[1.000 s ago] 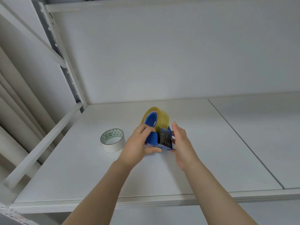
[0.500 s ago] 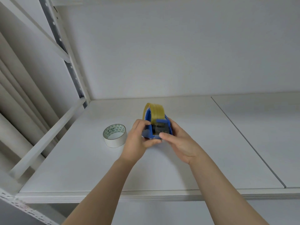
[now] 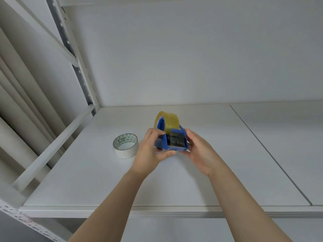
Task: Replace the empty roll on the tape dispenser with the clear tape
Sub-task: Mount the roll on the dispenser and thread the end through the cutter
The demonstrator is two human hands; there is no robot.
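A blue tape dispenser (image 3: 161,143) is held above the white shelf, its cutter end facing me. A yellowish clear tape roll (image 3: 170,121) sits on its hub, and a strip of tape runs down over the front. My left hand (image 3: 150,151) grips the dispenser's left side, thumb underneath. My right hand (image 3: 199,151) holds its right side, fingers against the front edge. To the left, a nearly bare white roll (image 3: 125,145) with a green patterned core lies flat on the shelf.
The white shelf board (image 3: 87,180) has a seam (image 3: 272,158) running front to back on the right. A perforated upright (image 3: 73,55) and a slanted rail (image 3: 52,149) stand at the left. A wall closes the back.
The dispenser has turned so its cutter end faces me squarely. My right hand shifted from the front onto the dispenser's right side. The view moved slightly.
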